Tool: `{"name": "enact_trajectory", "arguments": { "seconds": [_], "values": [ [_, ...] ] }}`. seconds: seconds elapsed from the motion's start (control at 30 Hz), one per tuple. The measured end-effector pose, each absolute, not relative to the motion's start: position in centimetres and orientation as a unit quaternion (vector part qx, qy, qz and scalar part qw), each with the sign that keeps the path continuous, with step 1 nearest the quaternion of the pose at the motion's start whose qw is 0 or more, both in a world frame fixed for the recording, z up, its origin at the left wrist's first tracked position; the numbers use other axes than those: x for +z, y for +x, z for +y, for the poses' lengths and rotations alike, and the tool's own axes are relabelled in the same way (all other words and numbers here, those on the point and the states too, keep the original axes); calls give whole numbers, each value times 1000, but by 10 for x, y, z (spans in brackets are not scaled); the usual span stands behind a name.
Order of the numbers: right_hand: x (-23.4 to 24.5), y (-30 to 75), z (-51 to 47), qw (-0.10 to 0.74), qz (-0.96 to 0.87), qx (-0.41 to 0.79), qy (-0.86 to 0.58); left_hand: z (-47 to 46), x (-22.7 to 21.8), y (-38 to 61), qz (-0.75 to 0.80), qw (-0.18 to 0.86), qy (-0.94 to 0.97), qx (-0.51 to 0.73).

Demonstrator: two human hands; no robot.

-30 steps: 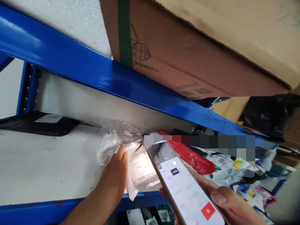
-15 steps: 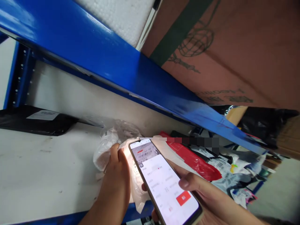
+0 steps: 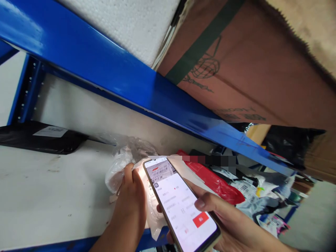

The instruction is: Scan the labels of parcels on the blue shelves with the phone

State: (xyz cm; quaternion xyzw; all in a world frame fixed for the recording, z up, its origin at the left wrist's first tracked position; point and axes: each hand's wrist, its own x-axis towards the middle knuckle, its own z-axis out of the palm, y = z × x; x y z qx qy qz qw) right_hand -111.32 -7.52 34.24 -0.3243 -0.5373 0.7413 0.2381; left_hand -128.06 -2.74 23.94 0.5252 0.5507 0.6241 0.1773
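Observation:
A smartphone (image 3: 181,206) lies in my right hand (image 3: 212,203), screen up, the thumb over the glass near a red button. At the top of the screen is a camera picture of a printed label with barcodes. Behind the phone, a whitish plastic mailer (image 3: 154,220) is brightly lit by a light under the phone. My left hand (image 3: 133,189) is closed on the mailer's left edge; some fingertips are hidden. Just left of that hand sits a white bundle in clear plastic (image 3: 119,168).
A blue shelf beam (image 3: 105,63) crosses above, carrying a large brown carton (image 3: 249,70) and white foam (image 3: 126,21). On the lower white shelf (image 3: 52,196) lie a black parcel (image 3: 49,138) at left, a red parcel (image 3: 215,182) and several bagged parcels (image 3: 252,196) at right.
The view has shifted slightly, and more of the carton's torn top edge shows. Both hands keep their hold; the label picture on the phone screen has moved a little.

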Motion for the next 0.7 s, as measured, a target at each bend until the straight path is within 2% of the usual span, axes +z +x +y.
{"name": "enact_trajectory", "arguments": {
  "seconds": [0.3, 0.5, 0.7],
  "values": [
    [335, -1107, -76, 247, -587, 697, -331, -26, 232, -1288, 444, 10, 652, 615],
    [324, -1100, -72, 257, -577, 709, -313, -21, 222, -1287, 550, -17, 637, 540],
    [303, -1099, -68, 343, -564, 678, -322, -21, 221, -1289, 558, -34, 664, 497]
  ]
}}
